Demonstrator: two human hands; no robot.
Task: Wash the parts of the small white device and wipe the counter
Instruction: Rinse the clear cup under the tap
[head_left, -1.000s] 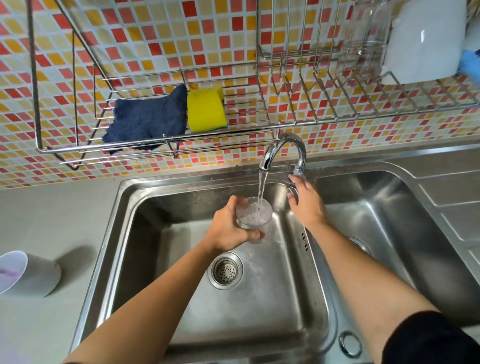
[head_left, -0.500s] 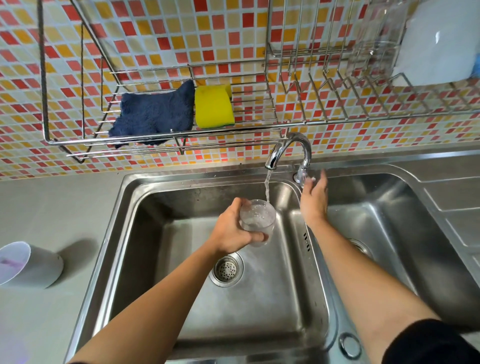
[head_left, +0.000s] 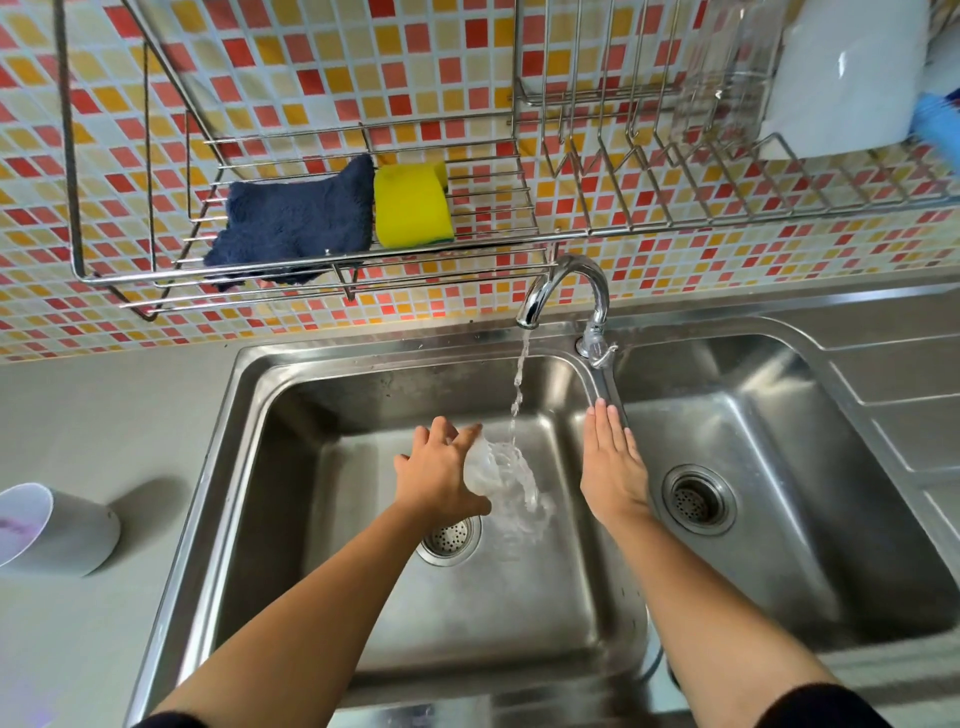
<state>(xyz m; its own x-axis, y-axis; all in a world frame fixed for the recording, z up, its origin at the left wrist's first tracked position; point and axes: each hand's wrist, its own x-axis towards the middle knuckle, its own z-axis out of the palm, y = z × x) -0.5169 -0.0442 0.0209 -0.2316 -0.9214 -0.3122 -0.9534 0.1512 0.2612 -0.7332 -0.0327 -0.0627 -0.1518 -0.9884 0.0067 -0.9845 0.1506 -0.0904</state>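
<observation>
My left hand grips a small clear cup low in the left basin, tipped to the right so water pours out of it. A thin stream falls from the faucet just past the cup. My right hand hovers flat, fingers together, over the divider between the basins, holding nothing. The white device body lies on its side on the grey counter at far left.
A wire rack on the tiled wall holds a dark blue cloth and a yellow sponge. Further right the rack carries a clear container and a white item. The right basin has its own drain.
My right hand has come down off the faucet handle to the basin divider. My left hand lowered the cup and tipped it, spilling the water. The stream has thinned.
</observation>
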